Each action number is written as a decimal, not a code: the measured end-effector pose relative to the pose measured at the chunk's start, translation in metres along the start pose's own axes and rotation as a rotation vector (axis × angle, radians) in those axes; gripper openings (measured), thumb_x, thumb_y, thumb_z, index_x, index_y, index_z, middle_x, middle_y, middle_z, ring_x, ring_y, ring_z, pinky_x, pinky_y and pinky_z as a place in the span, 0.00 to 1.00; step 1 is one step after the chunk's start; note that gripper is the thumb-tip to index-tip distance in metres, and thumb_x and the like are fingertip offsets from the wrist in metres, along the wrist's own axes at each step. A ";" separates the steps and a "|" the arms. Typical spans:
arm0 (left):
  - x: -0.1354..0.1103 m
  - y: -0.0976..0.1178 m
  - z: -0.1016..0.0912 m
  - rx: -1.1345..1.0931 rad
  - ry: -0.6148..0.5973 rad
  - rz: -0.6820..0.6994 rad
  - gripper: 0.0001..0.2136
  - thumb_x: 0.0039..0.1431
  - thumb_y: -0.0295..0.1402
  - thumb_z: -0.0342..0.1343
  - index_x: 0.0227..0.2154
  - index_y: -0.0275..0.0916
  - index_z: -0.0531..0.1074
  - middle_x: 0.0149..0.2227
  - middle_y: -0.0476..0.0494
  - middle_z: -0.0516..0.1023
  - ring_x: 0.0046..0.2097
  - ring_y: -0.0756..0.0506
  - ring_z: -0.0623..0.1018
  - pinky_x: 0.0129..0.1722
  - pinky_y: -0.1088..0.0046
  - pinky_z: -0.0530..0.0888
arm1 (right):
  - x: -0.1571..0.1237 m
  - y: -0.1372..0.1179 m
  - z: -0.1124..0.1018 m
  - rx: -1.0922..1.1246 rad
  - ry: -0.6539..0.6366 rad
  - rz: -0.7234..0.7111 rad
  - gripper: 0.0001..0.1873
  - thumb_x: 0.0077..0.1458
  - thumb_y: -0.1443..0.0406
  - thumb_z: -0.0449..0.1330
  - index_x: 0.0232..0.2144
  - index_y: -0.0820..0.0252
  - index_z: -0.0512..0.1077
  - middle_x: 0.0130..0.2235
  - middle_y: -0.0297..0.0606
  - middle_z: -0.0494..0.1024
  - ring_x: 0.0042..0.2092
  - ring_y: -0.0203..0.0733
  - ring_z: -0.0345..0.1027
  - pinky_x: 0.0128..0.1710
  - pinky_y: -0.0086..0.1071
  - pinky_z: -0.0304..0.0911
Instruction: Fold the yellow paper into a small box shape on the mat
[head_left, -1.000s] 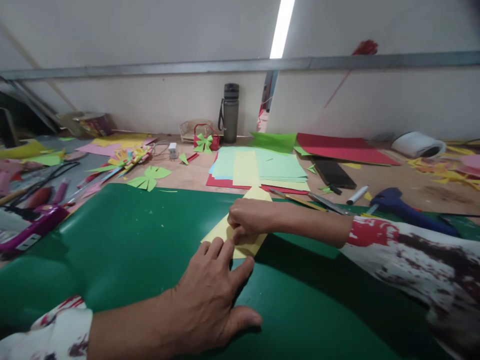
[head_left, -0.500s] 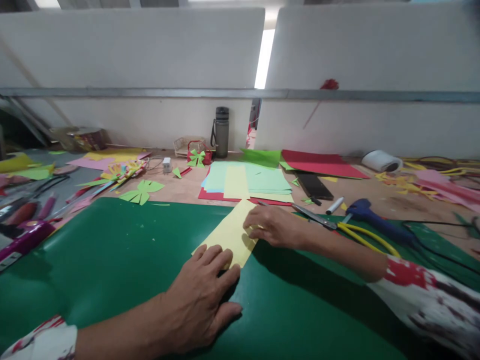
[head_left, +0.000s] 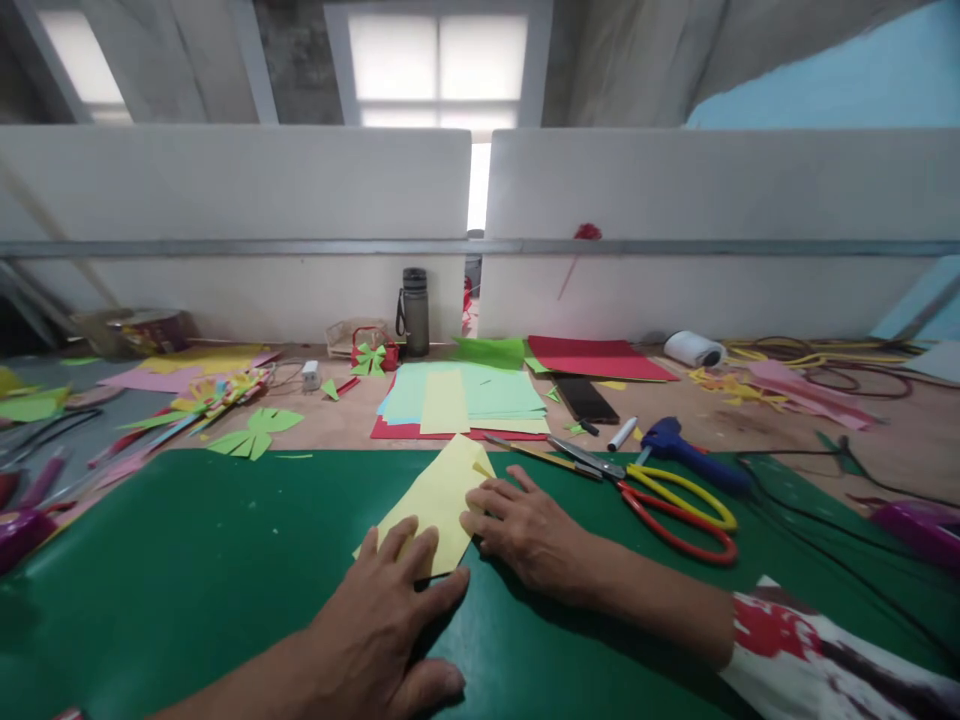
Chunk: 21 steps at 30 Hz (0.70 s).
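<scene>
A pale yellow sheet of paper [head_left: 433, 497] lies at a slant on the green mat [head_left: 225, 540]. Its far end comes to a point, and a narrow folded flap shows along the upper right edge. My left hand [head_left: 390, 600] rests its spread fingertips on the paper's near left part, thumb apart on the mat. With fingers extended, my right hand [head_left: 521, 525] presses on the right edge of the sheet. Right of that hand lie a pencil [head_left: 551, 458] and large scissors [head_left: 667, 500] with one yellow and one red handle loop.
Beyond the mat sits a stack of coloured paper [head_left: 502, 395], with a dark phone [head_left: 589, 400] and a white marker [head_left: 622, 433] to its right. A blue glue gun [head_left: 694, 455] trails a cable. Green paper leaves [head_left: 259, 433] and a bottle [head_left: 415, 310] stand farther left.
The view has tilted up. My right hand has moved from a curled grip at the paper's right edge to lying flatter on it, nearer me; a folded flap now shows. My left hand stays on the paper.
</scene>
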<state>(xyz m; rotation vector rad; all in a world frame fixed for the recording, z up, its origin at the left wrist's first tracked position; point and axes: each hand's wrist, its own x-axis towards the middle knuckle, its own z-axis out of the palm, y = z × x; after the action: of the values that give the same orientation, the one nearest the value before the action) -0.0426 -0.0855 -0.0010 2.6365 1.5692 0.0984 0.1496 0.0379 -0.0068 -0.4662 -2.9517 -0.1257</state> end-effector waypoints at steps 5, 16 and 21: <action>0.009 -0.024 0.013 0.069 0.176 -0.064 0.18 0.59 0.27 0.47 0.52 0.39 0.58 0.41 0.40 0.71 0.42 0.42 0.68 0.43 0.60 0.67 | 0.009 0.023 0.004 -0.295 0.067 -0.010 0.14 0.55 0.73 0.50 0.43 0.64 0.67 0.44 0.45 0.71 0.55 0.54 0.54 0.53 0.54 0.44; -0.007 -0.055 0.000 0.316 0.438 0.141 0.12 0.61 0.21 0.39 0.26 0.37 0.64 0.30 0.46 0.69 0.34 0.48 0.67 0.51 0.58 0.59 | -0.014 0.021 -0.004 -0.438 0.166 -0.112 0.12 0.56 0.74 0.48 0.25 0.64 0.68 0.28 0.41 0.71 0.34 0.43 0.64 0.34 0.38 0.56; -0.013 -0.063 0.004 0.249 0.300 0.171 0.12 0.61 0.22 0.40 0.26 0.38 0.66 0.29 0.46 0.70 0.31 0.48 0.67 0.40 0.66 0.65 | -0.035 0.015 -0.009 -0.271 0.067 -0.108 0.13 0.56 0.76 0.47 0.26 0.63 0.68 0.28 0.39 0.70 0.28 0.38 0.59 0.26 0.33 0.50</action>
<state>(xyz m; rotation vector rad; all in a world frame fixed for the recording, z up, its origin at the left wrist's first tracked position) -0.1029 -0.0670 -0.0109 3.0706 1.5172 0.3445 0.1885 0.0408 -0.0029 -0.3268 -2.9046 -0.5481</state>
